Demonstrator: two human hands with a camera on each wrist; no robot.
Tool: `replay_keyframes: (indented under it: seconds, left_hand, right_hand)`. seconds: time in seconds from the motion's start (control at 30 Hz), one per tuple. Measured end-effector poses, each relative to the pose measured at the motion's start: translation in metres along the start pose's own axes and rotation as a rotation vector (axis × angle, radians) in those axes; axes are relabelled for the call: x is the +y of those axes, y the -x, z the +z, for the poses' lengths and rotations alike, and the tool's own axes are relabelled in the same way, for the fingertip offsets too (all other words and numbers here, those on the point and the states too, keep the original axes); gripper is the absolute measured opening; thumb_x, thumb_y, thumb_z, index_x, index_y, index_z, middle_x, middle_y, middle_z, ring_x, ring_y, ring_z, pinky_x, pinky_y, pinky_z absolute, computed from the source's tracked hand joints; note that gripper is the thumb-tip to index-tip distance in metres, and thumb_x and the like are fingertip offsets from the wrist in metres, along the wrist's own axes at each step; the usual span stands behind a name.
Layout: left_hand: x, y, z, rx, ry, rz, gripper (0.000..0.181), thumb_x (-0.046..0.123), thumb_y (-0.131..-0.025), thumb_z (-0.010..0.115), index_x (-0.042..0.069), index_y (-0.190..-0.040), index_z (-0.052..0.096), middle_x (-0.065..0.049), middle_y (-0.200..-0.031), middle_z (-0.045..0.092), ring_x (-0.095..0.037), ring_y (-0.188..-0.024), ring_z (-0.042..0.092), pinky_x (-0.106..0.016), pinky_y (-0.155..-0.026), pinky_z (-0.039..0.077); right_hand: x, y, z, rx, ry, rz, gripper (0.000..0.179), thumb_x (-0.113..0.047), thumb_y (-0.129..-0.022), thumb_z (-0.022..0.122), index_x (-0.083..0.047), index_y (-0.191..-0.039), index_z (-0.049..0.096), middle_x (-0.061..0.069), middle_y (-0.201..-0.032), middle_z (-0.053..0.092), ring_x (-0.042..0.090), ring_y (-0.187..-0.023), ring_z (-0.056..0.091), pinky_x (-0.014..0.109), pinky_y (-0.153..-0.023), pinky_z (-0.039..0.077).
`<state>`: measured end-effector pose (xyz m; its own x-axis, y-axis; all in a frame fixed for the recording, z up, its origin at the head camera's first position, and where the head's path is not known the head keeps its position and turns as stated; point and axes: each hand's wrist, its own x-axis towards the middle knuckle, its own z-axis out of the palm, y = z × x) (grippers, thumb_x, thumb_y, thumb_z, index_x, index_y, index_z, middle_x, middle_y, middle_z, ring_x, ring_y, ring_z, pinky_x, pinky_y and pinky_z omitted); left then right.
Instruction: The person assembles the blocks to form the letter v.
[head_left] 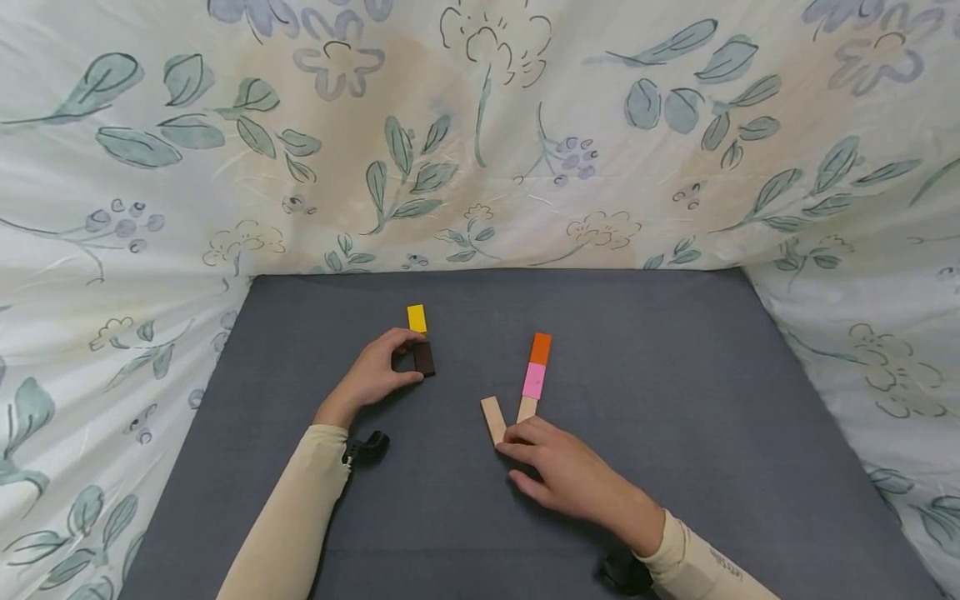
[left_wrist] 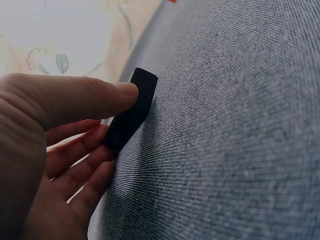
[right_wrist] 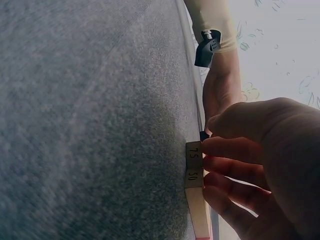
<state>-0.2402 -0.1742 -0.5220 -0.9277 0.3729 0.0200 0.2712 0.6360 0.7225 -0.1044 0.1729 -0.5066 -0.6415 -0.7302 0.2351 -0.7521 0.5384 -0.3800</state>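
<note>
My left hand (head_left: 378, 365) pinches a dark brown block (head_left: 425, 360) between thumb and fingers, low over the dark cloth; in the left wrist view the block (left_wrist: 137, 107) looks nearly black. Just beyond it lies a yellow block (head_left: 417, 317). My right hand (head_left: 573, 471) has its fingertips at the near ends of two plain wooden blocks, one tilted left (head_left: 492, 418) and one in line (head_left: 527, 408) with a pink block (head_left: 533, 381) and an orange block (head_left: 540, 348). In the right wrist view, block ends marked 75 (right_wrist: 194, 154) and 50 (right_wrist: 193, 176) meet the fingers; the thumb stays apart.
A dark grey cloth (head_left: 675, 400) covers the table. A white curtain (head_left: 480, 192) with leaf and flower prints hangs behind and at both sides. Black wrist devices sit at the left wrist (head_left: 367, 448) and right wrist (head_left: 624, 573).
</note>
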Motion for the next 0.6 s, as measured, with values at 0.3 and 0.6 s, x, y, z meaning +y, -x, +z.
replay_keyframes:
  seconds: [0.3,0.6]
  left_hand:
    - [-0.0003,-0.0007,-0.0001,-0.007,0.0,-0.005,0.061,0.011,-0.09,0.091,0.008,-0.145,0.066,-0.013,-0.147,0.061,-0.035,-0.125,0.059,-0.055,-0.109,0.047]
    - [-0.002,0.0,0.0021,0.006,0.013,0.01,0.059,0.01,-0.089,0.091,0.007,-0.143,0.067,-0.012,-0.144,0.062,-0.035,-0.124,0.06,-0.055,-0.109,0.048]
  right_hand:
    - [-0.0002,-0.0007,-0.0003,0.001,0.013,-0.003,0.032,-0.017,-0.094,0.084,-0.009,-0.126,0.081,-0.003,-0.123,0.067,0.014,-0.113,0.061,0.035,-0.092,0.058]
    - [-0.001,-0.0005,0.0007,-0.002,0.02,0.002,0.033,-0.016,-0.094,0.085,-0.009,-0.126,0.081,-0.002,-0.122,0.067,0.014,-0.112,0.061,0.035,-0.091,0.059]
